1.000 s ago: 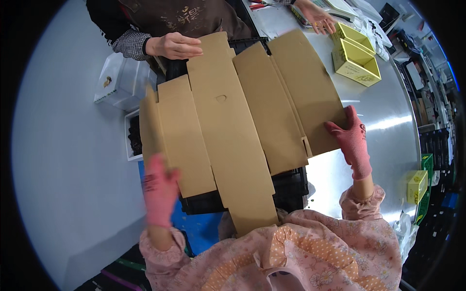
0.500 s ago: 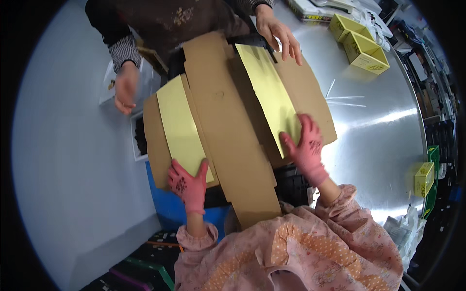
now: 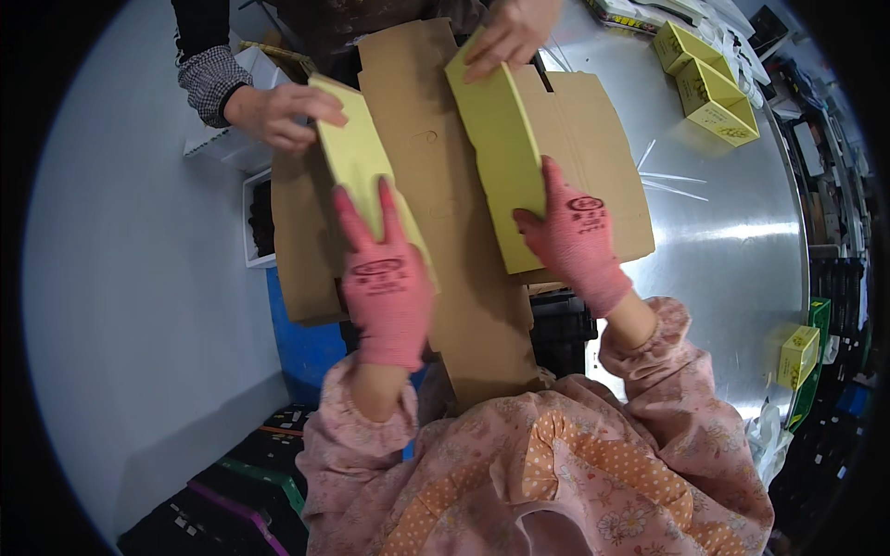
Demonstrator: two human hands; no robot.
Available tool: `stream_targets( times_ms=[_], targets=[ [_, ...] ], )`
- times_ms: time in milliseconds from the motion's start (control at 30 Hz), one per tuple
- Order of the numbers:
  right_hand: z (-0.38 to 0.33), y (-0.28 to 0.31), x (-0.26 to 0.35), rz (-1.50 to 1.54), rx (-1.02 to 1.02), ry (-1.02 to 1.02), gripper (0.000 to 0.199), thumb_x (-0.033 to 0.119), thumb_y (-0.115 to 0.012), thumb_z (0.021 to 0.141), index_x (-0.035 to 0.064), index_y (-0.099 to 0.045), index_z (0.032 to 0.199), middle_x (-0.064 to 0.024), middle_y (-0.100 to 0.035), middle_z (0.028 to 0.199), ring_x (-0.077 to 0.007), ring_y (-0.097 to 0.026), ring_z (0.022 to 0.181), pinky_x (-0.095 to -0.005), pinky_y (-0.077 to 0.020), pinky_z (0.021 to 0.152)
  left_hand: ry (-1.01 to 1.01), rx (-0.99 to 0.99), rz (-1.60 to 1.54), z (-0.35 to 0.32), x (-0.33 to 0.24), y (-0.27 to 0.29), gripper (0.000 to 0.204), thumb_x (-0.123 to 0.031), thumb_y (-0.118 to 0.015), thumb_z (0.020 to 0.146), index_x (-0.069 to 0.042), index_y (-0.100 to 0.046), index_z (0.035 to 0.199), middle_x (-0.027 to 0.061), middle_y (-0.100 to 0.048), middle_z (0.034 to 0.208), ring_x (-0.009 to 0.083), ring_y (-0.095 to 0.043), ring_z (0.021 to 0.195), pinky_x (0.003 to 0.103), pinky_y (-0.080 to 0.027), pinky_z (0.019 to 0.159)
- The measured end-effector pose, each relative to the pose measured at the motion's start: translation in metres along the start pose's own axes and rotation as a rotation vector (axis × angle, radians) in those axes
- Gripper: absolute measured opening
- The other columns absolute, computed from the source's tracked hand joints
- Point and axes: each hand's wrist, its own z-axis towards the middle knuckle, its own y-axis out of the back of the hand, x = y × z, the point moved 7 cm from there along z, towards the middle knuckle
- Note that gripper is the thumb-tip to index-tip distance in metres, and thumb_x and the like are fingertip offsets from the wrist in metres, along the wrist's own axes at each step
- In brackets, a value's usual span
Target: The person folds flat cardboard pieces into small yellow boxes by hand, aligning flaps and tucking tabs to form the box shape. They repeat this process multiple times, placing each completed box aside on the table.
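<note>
Beneath both hands lies an unfolded brown cardboard box (image 3: 422, 148) with side flaps spread out. My left hand (image 3: 385, 287), in a pink glove, rests on the near part of a long yellow card panel (image 3: 357, 157), two fingers stretched apart; its thumb is hidden. On the other side, my right hand (image 3: 575, 241), also gloved in pink, grips the near end of a second yellow panel (image 3: 501, 157), thumb on its face and fingers along its right edge. Both panels stand tilted off the cardboard.
Across from me, another person's bare left-side hand (image 3: 287, 116) and right-side hand (image 3: 510, 37) hold the panels' far ends. Small yellow boxes (image 3: 723, 116) and thin white strips (image 3: 672, 176) lie on the steel table (image 3: 732, 213). A white bin (image 3: 250, 232) stands left.
The other person's hands have come onto the panels' far ends. Both panels have tipped up from lying flat. My left hand has moved forward and right; the right hand has shifted slightly forward.
</note>
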Motion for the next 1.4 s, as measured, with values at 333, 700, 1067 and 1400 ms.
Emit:
stream_targets(
  times_ms=[333,700,1067,1400],
  targets=[
    [-0.025,0.016,0.036,0.353,0.382,0.902,0.055,-0.013,-0.051,0.076,0.0098,-0.055,0.126,-0.0149,-0.044,0.139,-0.037,-0.054,0.113,-0.0425,-0.0478,0.093,-0.616,0.819,-0.78,0.006,0.026,0.009,0.065,-0.012,-0.085,0.061,-0.007,-0.058,0.12,0.013,-0.028,0.15,0.0282,-0.03,0.14,0.045,-0.042,0.103],
    [0.012,0.029,0.033,0.221,-0.114,1.097,0.044,0.047,-0.079,0.064,0.0124,-0.055,0.075,-0.002,-0.051,0.079,-0.024,-0.05,0.066,-0.0355,-0.043,0.054,-0.59,-0.097,-0.437,0.014,0.028,-0.008,0.046,-0.029,-0.08,0.065,-0.016,-0.067,0.108,0.0019,-0.061,0.082,0.0236,-0.055,0.073,0.036,-0.046,0.062],
    [0.003,0.0,0.018,0.042,-0.309,0.899,0.039,0.045,-0.073,0.073,0.0111,-0.059,0.085,-0.005,-0.056,0.086,-0.0251,-0.054,0.072,-0.0364,-0.0461,0.06,-0.522,0.099,-0.193,-0.001,-0.05,0.001,0.085,-0.044,-0.077,0.064,-0.02,-0.046,0.139,0.004,-0.054,0.088,0.0261,-0.051,0.08,0.04,-0.043,0.073],
    [-0.079,-0.01,-0.048,0.132,0.13,1.16,0.046,0.028,-0.057,0.088,0.0109,-0.051,0.131,-0.0114,-0.048,0.135,-0.0322,-0.047,0.124,-0.0504,-0.0365,0.107,-0.373,-0.426,-0.145,-0.002,-0.024,-0.02,0.036,-0.039,-0.084,0.056,-0.013,-0.06,0.066,0.0008,-0.052,0.062,0.0238,-0.047,0.059,0.036,-0.039,0.056]
  ],
)
